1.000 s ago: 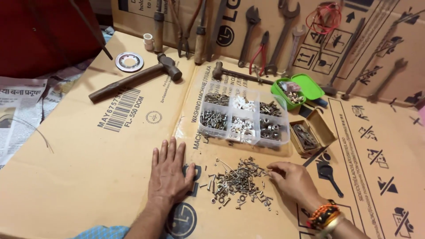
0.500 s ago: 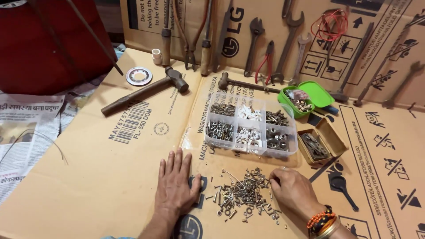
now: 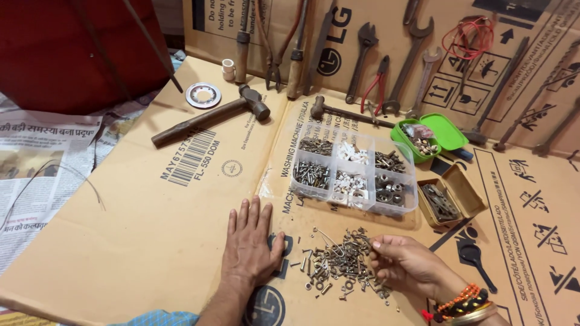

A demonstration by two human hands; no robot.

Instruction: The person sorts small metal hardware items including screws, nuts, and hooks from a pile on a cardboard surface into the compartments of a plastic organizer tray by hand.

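Hammer, wrenches, green box, newspaper

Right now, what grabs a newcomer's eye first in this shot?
The loose pile of screws and nuts on the cardboard at bottom centre, with the right hand picking at its edge and the left hand lying flat beside it. Just behind sits a clear compartment box of sorted hardware. A hammer lies to the left, and wrenches and pliers line the back.
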